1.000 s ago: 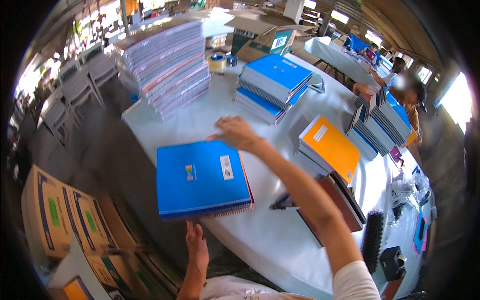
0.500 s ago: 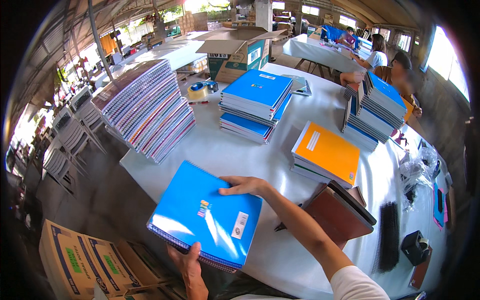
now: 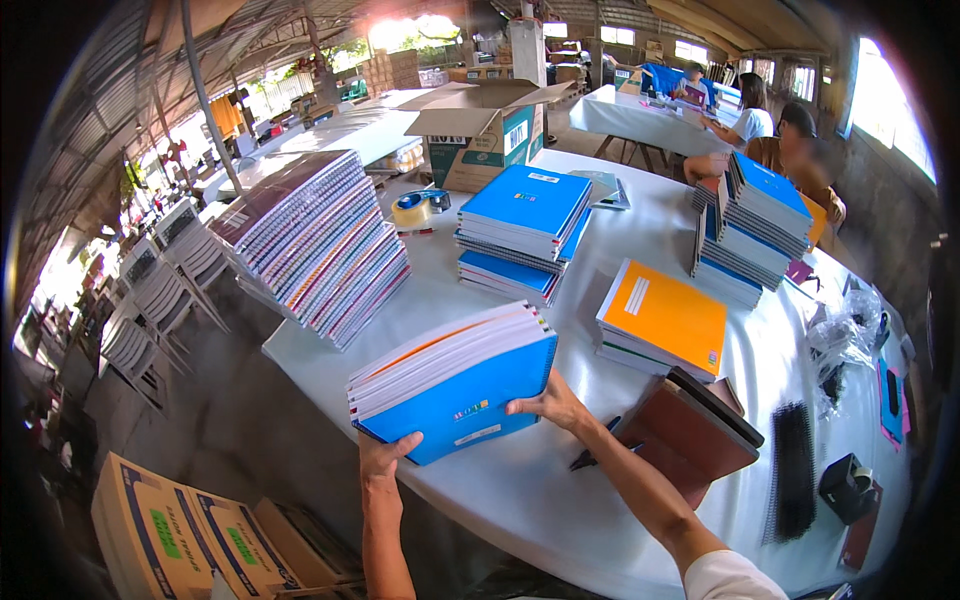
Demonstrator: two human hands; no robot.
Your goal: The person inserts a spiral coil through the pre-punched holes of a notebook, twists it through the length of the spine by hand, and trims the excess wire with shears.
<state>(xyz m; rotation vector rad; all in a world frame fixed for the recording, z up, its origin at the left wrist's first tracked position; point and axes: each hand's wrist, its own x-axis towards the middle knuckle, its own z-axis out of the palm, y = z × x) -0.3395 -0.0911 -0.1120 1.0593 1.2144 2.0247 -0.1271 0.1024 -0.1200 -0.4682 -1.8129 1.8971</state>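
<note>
A thick stack of spiral notebooks (image 3: 470, 400) is tilted up on edge near the table's front edge, its blue cover towards me and its white page edges facing up. My left hand (image 3: 383, 458) is closed on the stack's lower left corner, with the thumb on the blue cover. My right hand (image 3: 553, 402) grips its right side, thumb also on the cover and fingers behind, partly hidden. Behind it rises a tall, leaning pile of spiral notebooks (image 3: 320, 250). Beyond stands a pile of blue notebooks (image 3: 525, 215), and to the right an orange-covered pile (image 3: 665, 315).
A brown leather case (image 3: 680, 435), a black bundle of spiral coils (image 3: 792, 470) and a black tape dispenser (image 3: 848, 488) lie right. Farther back are another blue notebook pile (image 3: 755, 230), a tape roll (image 3: 412, 210) and an open carton (image 3: 478, 155). Cartons (image 3: 190, 530) stand lower left; people sit beyond.
The notebook stack has turned from lying flat, blue cover up, to standing tilted with page edges up. My right hand has moved from its top to its right side.
</note>
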